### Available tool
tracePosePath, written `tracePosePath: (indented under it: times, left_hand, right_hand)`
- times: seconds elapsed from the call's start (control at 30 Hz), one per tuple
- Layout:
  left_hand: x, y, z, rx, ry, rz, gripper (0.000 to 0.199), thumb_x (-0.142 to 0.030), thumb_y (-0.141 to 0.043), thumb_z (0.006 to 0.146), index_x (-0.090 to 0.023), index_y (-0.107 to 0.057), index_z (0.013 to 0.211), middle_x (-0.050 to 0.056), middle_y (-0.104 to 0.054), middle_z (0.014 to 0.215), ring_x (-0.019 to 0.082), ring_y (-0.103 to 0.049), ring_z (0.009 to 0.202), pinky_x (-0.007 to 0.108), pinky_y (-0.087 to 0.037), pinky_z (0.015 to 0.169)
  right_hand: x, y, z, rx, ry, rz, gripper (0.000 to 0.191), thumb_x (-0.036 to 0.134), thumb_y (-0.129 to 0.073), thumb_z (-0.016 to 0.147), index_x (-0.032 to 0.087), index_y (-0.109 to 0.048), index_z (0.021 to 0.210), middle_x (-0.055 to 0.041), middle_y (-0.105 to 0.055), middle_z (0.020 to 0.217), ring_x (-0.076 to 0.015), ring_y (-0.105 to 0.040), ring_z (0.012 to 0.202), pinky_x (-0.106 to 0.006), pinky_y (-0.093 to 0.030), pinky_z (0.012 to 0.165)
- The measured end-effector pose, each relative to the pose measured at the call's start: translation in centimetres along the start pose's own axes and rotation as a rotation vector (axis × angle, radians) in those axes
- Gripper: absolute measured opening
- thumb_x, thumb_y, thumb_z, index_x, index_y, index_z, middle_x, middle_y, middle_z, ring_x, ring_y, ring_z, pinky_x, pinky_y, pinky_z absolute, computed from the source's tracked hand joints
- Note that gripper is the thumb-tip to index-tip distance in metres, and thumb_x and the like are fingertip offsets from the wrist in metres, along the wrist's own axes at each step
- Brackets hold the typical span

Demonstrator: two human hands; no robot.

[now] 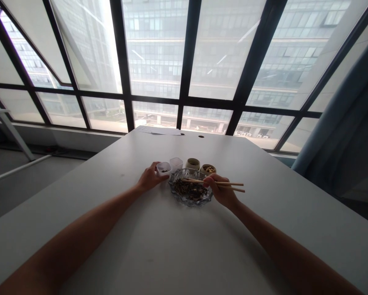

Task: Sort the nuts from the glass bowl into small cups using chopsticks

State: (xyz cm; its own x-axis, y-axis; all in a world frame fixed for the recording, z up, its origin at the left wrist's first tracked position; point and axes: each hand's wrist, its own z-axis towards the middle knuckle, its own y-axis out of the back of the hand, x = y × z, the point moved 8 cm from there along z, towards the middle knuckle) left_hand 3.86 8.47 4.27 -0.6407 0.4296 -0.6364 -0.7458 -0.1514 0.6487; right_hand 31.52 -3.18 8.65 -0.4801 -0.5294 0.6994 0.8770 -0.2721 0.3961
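Note:
My left hand [149, 178] is wrapped round the side of a small white plastic cup [163, 169], which has a few dark bits in it. In my right hand [222, 190] is a pair of wooden chopsticks [233, 186], their tips over a clear glass bowl [190, 201]. Dark, thin, seed-like pieces [184, 189] fill much of that bowl. Whether the tips pinch a piece is too small to tell. A second white plastic cup [176, 163] stands behind the bowl, right of the held one.
Behind the bowl are a small round tan pot [193, 164] and another pot [209, 167] holding pale, nut-like pieces. Paper [159, 131] lies at the far end of the white table [134, 250], near two dark holes. Windows rise beyond, with a blue curtain [334, 110] at right.

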Motion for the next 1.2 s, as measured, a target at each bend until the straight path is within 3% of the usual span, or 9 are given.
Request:
tracePosePath:
  times: [0.33, 0.7, 0.83, 0.93, 1.03, 1.2]
  left_hand:
    - [0.0, 0.0, 0.0, 0.009, 0.001, 0.000, 0.073, -0.054, -0.077, 0.068, -0.018, -0.054, 0.128, 0.011, -0.072, 0.104, 0.026, -0.069, 0.092, 0.035, -0.053, 0.081]
    - [0.2, -0.2, 0.1, 0.024, -0.006, -0.005, 0.073, -0.054, -0.077, 0.069, -0.018, -0.054, 0.128, 0.011, -0.072, 0.105, 0.026, -0.069, 0.094, 0.034, -0.053, 0.081]
    - [0.1, -0.3, 0.1, 0.028, 0.003, -0.014, 0.072, -0.052, -0.077, 0.069, -0.018, -0.054, 0.128, 0.012, -0.072, 0.106, 0.026, -0.069, 0.095, 0.035, -0.052, 0.082]
    - [0.0, -0.4, 0.1, 0.032, 0.003, -0.011, 0.073, -0.053, -0.077, 0.069, -0.018, -0.053, 0.128, 0.012, -0.072, 0.107, 0.027, -0.069, 0.096, 0.035, -0.052, 0.083]
    - [-0.1, -0.4, 0.0, 0.033, -0.006, -0.005, 0.072, -0.053, -0.076, 0.069, -0.018, -0.054, 0.128, 0.012, -0.072, 0.106, 0.027, -0.069, 0.095, 0.035, -0.052, 0.082]
    - [-0.2, -0.2, 0.0, 0.028, -0.013, 0.005, 0.071, -0.053, -0.076, 0.069, -0.018, -0.055, 0.127, 0.012, -0.072, 0.105, 0.026, -0.069, 0.093, 0.035, -0.052, 0.080]
  right_hand:
    - [0.1, -0.4, -0.1, 0.017, 0.023, 0.012, 0.040, 0.052, -0.056, 0.093, 0.021, -0.067, 0.070, -0.0039, -0.071, 0.064, -0.0183, -0.065, 0.059, -0.031, -0.051, 0.059]
    - [-0.7, 0.3, 0.3, -0.071, -0.109, 0.096, 0.050, 0.068, -0.058, 0.085, 0.021, -0.067, 0.069, -0.0039, -0.068, 0.054, -0.0183, -0.063, 0.050, -0.030, -0.050, 0.051]
    - [-3.3, 2.7, 1.1, -0.300, -0.325, 0.370, 0.054, 0.070, -0.060, 0.082, 0.019, -0.064, 0.064, -0.0049, -0.065, 0.048, -0.0169, -0.059, 0.041, -0.029, -0.050, 0.043]
    - [-5.3, 4.6, 1.7, -0.429, -0.471, 0.563, 0.049, 0.061, -0.062, 0.084, 0.019, -0.059, 0.060, -0.0042, -0.062, 0.045, -0.0148, -0.057, 0.037, -0.027, -0.050, 0.039]
    - [-5.5, 7.0, 2.2, -0.526, -0.443, 0.565, 0.045, 0.054, -0.061, 0.087, 0.018, -0.059, 0.060, -0.0033, -0.060, 0.042, -0.0136, -0.056, 0.035, -0.024, -0.047, 0.036]
    - [-3.2, 10.7, 2.0, -0.660, -0.244, 0.338, 0.049, 0.054, -0.057, 0.089, 0.017, -0.061, 0.058, -0.0034, -0.059, 0.040, -0.0130, -0.055, 0.033, -0.023, -0.044, 0.035]
